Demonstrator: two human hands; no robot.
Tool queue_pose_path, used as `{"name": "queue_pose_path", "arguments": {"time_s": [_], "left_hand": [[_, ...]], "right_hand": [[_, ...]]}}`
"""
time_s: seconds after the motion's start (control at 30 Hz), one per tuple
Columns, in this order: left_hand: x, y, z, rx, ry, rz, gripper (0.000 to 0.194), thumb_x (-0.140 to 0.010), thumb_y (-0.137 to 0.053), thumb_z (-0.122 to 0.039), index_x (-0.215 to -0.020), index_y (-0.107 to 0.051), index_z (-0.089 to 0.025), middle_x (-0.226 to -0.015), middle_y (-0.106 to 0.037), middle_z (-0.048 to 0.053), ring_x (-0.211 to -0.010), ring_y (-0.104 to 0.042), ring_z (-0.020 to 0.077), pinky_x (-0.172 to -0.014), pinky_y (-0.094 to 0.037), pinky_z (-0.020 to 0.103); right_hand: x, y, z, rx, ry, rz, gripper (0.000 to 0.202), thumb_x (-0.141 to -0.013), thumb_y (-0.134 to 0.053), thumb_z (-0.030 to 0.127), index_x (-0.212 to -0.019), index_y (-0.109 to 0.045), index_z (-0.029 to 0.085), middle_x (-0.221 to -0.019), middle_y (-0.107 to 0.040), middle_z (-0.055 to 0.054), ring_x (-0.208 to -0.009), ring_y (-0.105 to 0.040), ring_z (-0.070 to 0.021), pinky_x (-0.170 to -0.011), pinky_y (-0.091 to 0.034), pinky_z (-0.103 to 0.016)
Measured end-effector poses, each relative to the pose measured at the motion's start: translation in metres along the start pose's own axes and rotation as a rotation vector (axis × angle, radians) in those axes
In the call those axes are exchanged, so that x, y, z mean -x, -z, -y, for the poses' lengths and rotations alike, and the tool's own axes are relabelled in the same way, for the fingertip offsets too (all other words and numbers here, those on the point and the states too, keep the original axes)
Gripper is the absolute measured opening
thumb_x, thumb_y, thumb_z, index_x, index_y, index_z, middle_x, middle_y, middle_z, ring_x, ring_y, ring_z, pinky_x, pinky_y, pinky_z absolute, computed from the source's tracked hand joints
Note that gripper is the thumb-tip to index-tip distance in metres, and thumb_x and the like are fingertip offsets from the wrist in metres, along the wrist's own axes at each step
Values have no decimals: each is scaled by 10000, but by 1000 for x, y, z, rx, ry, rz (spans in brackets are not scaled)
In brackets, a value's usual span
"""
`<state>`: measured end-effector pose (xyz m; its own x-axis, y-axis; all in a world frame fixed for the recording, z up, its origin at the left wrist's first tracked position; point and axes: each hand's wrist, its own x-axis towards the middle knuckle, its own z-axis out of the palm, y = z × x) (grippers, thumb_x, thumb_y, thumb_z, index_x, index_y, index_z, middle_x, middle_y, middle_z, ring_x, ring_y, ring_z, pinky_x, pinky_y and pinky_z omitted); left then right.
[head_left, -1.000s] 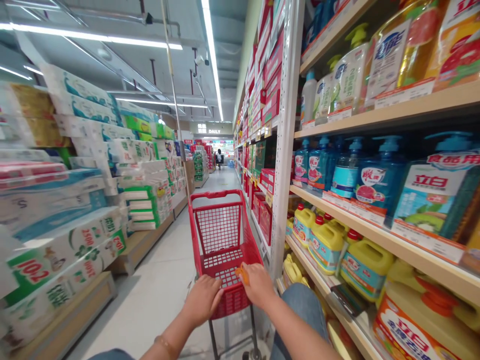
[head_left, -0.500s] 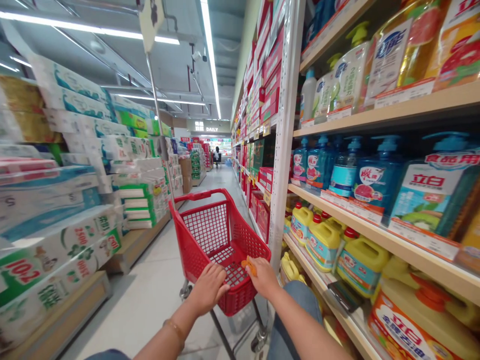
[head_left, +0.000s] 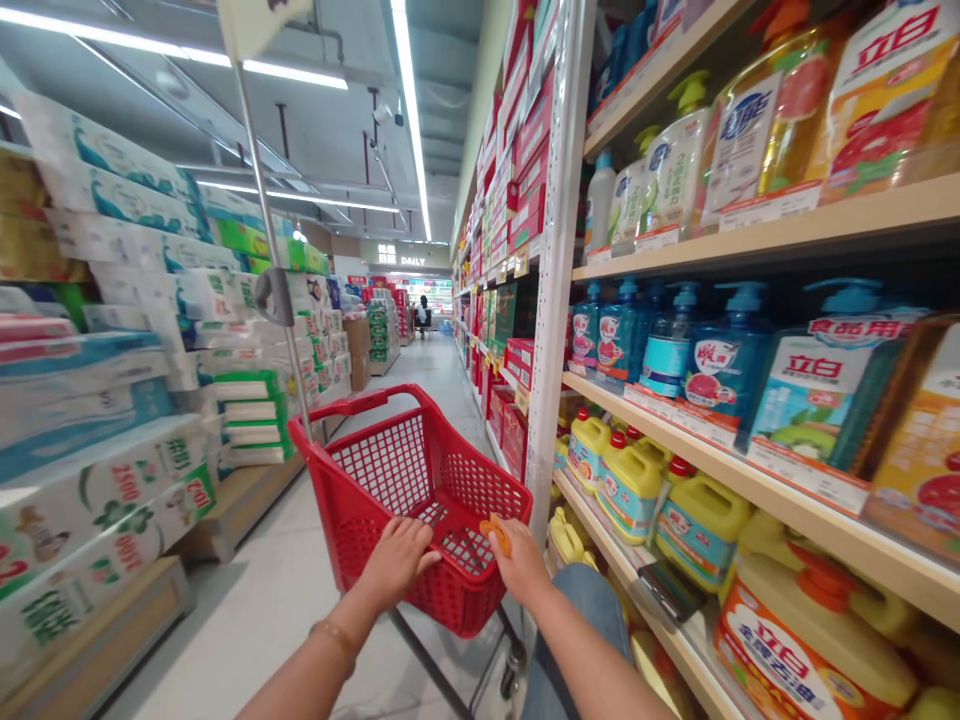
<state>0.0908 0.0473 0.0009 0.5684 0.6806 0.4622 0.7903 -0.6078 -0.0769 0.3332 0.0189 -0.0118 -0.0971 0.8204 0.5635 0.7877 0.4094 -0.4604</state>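
Observation:
A small red plastic shopping cart [head_left: 330, 500] with a lattice basket stands in front of me on the aisle floor. My left hand [head_left: 400, 562] is closed over the near edge of its basket, fingers curled over the rim. My right hand [head_left: 521, 568] is closed on a bunched orange cloth [head_left: 498, 535] at the near right corner of the basket. The rest of the cloth is hidden by the fingers. Inside, the visible part of the basket floor shows only red and white lattice.
Shelves on the right hold blue pump bottles [head_left: 716, 370] and yellow jugs [head_left: 697, 525] close to my right knee [head_left: 581, 640]. Stacked paper packs [head_left: 112, 500] line the left side. A pole [head_left: 262, 200] with a sign rises beyond the cart. Far down the aisle is a person [head_left: 423, 312].
The cart and both hands have shifted left in view, the left hand more than the right. Shelves and paper stacks have shifted left too. Both hands keep their hold.

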Motion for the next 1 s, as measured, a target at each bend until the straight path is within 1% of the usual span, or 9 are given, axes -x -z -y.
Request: {"name": "queue_pose_path", "arguments": {"time_s": [0.1,0.23,0.33,0.47,0.57,0.67,0.77,0.9,1.0], "left_hand": [[-7,-6,-5,-29,48,-16,405,-925,-384,-545,-884,-579,-192,-885,-608,49,-864,-495,213,-891,-326,386],[-10,-10,-16,-18,43,-29,400,-934,-374,-531,-893,-584,-193,-880,-611,52,-860,-501,213,-871,-332,384],[-6,-4,-2,-15,36,-58,393,-944,-364,-517,-906,-589,-196,-891,-619,52,-864,-505,206,-864,-334,366],[-3,4,21,-106,131,-70,407,-955,-341,-505,-876,-599,-200,-880,-620,57,-874,-517,214,-867,-327,367],[-7,3,14,-131,181,-58,398,-957,-347,-487,-872,-608,-197,-864,-621,65,-855,-521,223,-860,-325,374],[-10,3,1,-122,199,-71,382,-958,-357,-466,-880,-612,-193,-868,-622,71,-859,-520,226,-859,-318,375],[-5,10,4,-150,195,-73,404,-957,-339,-486,-882,-615,-201,-869,-622,69,-859,-511,226,-853,-316,368],[6,22,17,-252,327,-138,454,-932,-348,-550,-878,-630,-198,-859,-616,88,-903,-503,253,-931,-293,418],[4,24,9,-258,407,-129,437,-932,-367,-524,-880,-639,-185,-860,-615,103,-911,-499,266,-944,-284,447]], "right_hand": [[0,-11,16,81,-72,-34,380,-976,-364,304,-1233,-602,156,-1142,-671,-120,-1078,-598,-239,-1029,-387,-424],[20,-22,34,139,38,-25,408,-958,-408,311,-1317,-526,159,-1222,-633,-130,-1140,-563,-259,-1055,-349,-442],[22,-8,25,155,37,23,370,-964,-401,316,-1268,-559,177,-1134,-663,-108,-1064,-588,-244,-993,-395,-396],[3,7,13,209,-44,52,344,-967,-388,296,-1203,-602,166,-1056,-681,-105,-1023,-600,-242,-964,-393,-371],[-7,-2,24,259,-122,25,364,-955,-398,268,-1228,-584,116,-1051,-681,-142,-1032,-600,-262,-985,-370,-401],[-6,-14,34,247,-108,-17,400,-946,-407,262,-1295,-526,108,-1153,-650,-159,-1098,-574,-270,-1000,-359,-421],[-4,-14,23,212,-55,-11,420,-950,-411,284,-1327,-499,123,-1232,-620,-146,-1139,-556,-259,-1011,-363,-406],[-11,-8,-2,221,-107,-22,393,-967,-372,276,-1283,-543,115,-1236,-623,-151,-1149,-562,-252,-1020,-367,-385],[-21,-22,9,227,-148,-84,387,-962,-370,257,-1267,-553,105,-1231,-622,-167,-1171,-552,-264,-1056,-333,-424]]}}
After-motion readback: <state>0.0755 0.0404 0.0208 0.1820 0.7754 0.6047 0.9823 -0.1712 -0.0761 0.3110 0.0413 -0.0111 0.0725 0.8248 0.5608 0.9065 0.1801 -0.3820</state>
